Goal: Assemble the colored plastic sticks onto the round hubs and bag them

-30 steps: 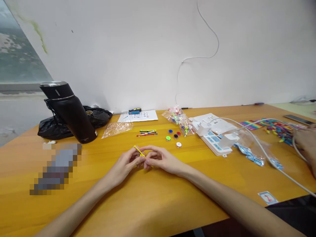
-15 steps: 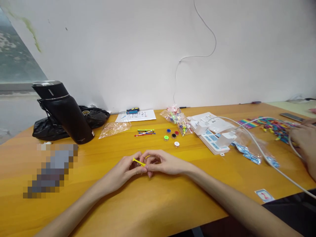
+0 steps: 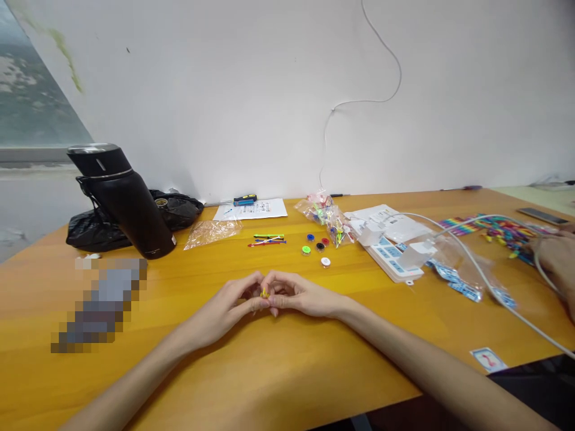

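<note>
- Yellow plastic stick, which jutted out up-left a second ago, now shows only as a nub at frame centre.
- Left hand and right hand are pressed together, fingertips pinching it.
- Likely it has been pushed in or turned end-on.
</note>
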Available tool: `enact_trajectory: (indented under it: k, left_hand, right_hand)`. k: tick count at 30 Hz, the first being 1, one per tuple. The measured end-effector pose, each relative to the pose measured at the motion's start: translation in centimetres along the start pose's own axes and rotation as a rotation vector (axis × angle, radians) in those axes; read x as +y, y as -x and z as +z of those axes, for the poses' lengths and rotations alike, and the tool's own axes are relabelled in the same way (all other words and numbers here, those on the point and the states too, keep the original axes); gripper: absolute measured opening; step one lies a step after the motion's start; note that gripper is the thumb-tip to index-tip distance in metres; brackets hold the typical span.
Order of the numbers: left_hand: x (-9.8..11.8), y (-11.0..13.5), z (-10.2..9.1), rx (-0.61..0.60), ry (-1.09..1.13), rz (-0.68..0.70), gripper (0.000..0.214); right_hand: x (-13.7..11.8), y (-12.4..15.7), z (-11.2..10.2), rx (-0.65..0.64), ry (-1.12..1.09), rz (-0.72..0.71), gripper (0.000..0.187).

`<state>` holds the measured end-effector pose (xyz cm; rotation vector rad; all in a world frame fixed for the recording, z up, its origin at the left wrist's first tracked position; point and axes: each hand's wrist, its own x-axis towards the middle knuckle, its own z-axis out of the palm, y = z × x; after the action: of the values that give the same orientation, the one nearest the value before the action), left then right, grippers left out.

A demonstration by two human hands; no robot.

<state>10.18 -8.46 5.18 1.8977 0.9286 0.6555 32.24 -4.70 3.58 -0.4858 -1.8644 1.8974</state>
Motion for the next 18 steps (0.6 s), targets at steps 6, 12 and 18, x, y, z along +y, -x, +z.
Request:
enact_trajectory:
  k: [6, 12, 18]
  left_hand:
    - [0.0, 0.1, 0.2, 0.003, 0.034, 0.018, 0.024]
    - [0.1, 0.1, 0.0, 0.026, 0.110, 0.043, 0.025]
    - [-1.0, -0.5, 0.0, 0.086, 0.261, 0.068, 0.021]
  right_hand:
    - [0.7, -0.3, -0.1, 0.007, -0.011, -0.055, 0.040]
    - [0.5, -0.4, -0.1, 0.056, -0.025, -0.136, 0.042]
    - [0.3, -0.8, 0.2, 0.225, -0.089, -0.142, 0.036]
